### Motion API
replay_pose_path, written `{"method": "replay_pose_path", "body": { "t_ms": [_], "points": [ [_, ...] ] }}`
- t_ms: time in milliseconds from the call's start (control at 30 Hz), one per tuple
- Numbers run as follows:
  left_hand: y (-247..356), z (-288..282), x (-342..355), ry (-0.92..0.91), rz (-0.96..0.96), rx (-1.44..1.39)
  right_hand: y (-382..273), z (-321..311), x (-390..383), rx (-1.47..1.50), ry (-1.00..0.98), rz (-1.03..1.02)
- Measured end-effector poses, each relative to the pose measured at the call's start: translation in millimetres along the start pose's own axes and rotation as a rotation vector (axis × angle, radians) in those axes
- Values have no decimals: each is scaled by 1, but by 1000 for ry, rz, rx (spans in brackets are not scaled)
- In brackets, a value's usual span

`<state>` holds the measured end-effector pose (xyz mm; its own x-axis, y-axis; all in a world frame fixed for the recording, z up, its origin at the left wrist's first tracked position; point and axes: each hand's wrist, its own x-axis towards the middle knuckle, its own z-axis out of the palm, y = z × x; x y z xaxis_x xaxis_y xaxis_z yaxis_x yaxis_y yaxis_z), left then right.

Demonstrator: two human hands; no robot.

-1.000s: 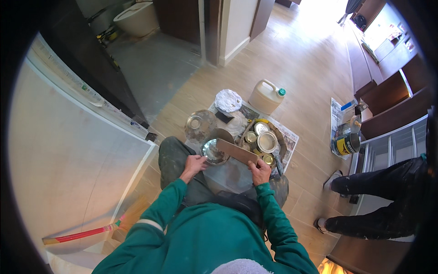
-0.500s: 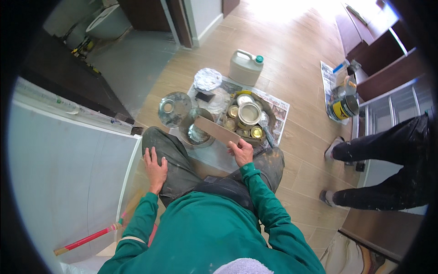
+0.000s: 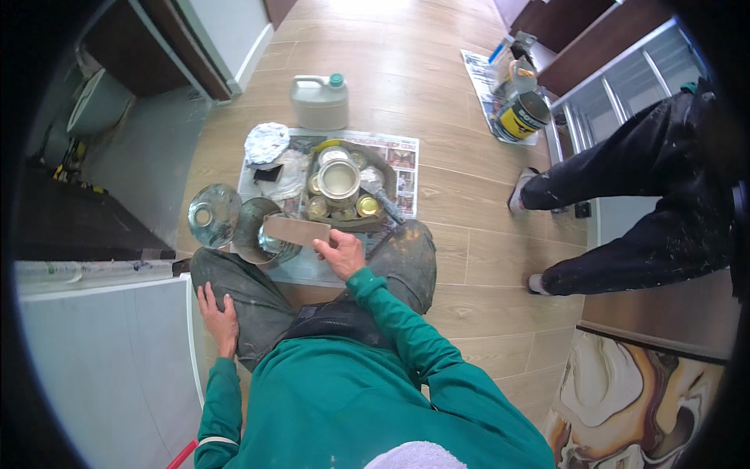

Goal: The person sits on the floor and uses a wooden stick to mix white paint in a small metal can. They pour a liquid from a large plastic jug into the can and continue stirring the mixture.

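Note:
My right hand grips one end of a flat brown strip, of wood or stiff card. The strip's far end reaches over an open metal can between my knees; I cannot tell whether it touches the contents. To the can's left lies its round metal lid. My left hand rests on my left thigh with its fingers apart, holding nothing. Just beyond my right hand, a tray holds several small cans and jars, an open tin of pale stuff and a brush.
Newspaper lies under the tray. A foil-covered round container and a white jug with a green cap stand farther off. At right, a person in dark trousers stands near a ladder and a yellow-and-black bucket.
The view has turned to the right, so the floor things sit farther left in it. My right hand still holds the strip; my left hand stays on my thigh.

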<state>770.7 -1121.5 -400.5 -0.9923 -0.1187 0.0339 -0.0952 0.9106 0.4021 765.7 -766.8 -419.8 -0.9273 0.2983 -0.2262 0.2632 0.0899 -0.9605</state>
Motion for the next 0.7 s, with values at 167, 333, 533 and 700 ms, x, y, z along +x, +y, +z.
{"method": "replay_pose_path", "body": {
  "t_ms": [167, 333, 533, 700],
  "points": [
    [3, 1, 6, -17, 5, 1, 0, 2, 1, 21, -43, 41],
    [3, 1, 11, -32, 12, 8, -6, 4, 5, 1, -8, 6],
    [1, 1, 11, -20, 22, 2, -9, 7, 3, -7, -41, 30],
    [4, 1, 9, 2, -3, 1, -10, 14, 6, -46, -58, -29]
  ]
}}
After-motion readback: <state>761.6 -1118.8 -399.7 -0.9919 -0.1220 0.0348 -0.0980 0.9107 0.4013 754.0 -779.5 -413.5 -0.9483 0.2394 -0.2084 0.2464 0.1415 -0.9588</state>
